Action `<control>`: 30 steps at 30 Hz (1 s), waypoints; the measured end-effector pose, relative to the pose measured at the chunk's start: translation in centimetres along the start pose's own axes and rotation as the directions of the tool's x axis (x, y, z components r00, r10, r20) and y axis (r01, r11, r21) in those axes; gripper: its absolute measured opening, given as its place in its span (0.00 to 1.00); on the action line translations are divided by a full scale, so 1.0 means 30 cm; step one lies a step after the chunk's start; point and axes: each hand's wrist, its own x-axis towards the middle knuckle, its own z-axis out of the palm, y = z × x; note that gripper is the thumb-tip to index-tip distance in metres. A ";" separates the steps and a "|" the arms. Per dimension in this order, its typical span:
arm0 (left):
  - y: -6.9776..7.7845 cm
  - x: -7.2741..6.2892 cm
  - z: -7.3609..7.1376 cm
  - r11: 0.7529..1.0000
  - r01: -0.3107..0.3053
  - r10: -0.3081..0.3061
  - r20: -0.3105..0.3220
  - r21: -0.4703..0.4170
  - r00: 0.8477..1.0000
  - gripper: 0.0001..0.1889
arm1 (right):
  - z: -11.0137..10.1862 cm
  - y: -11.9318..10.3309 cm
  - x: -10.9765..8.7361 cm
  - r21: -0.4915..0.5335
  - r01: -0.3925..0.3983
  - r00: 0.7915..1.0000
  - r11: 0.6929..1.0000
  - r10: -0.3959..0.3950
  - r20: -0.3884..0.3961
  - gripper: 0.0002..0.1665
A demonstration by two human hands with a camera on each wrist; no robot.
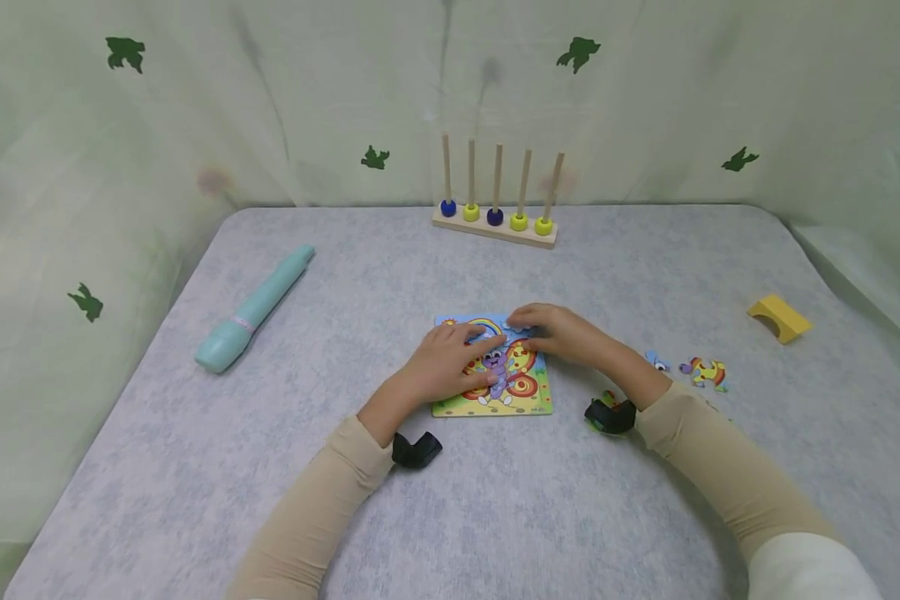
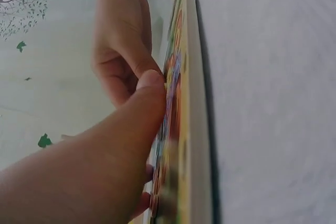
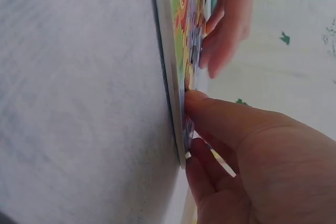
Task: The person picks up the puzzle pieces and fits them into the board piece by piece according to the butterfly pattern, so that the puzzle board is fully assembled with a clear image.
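Note:
A square jigsaw puzzle (image 1: 504, 405) with a purple butterfly and a rainbow lies flat on the table. My left hand (image 1: 441, 364) rests over its left half, fingers spread and nearly straight, thumb touching the picture near the butterfly's body. At the upper right corner, my right hand (image 1: 566, 335) pinches a bluish puzzle piece (image 3: 188, 125) against the board between thumb and fingers; that hand covers much of the corner. Seen from the left wrist, the puzzle's thick pale edge (image 2: 198, 129) runs beside the left thumb.
Loose puzzle pieces (image 1: 707, 372) lie right of the board, another partly under the black right wrist camera (image 1: 610, 415). Farther right sits a yellow arch block (image 1: 780, 318). A wooden peg stand (image 1: 495, 227) with beads is at the back; a turquoise microphone-shaped object (image 1: 258, 304) lies left.

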 end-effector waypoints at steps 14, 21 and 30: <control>-0.010 -0.031 -0.010 0.999 -0.008 0.008 -0.006 -0.040 1.000 0.33 | 0.010 -0.018 0.016 -0.009 -0.033 0.999 0.999 0.034 0.028 0.24; -0.062 -0.146 -0.027 0.966 0.111 -0.110 0.015 -0.235 0.994 0.43 | 0.010 -0.030 0.020 -0.028 -0.064 0.997 0.998 0.065 0.035 0.25; -0.125 -0.193 0.023 0.947 0.027 -0.027 0.006 -0.320 1.000 0.56 | -0.002 -0.037 0.011 -0.023 -0.152 0.985 0.988 0.153 0.081 0.30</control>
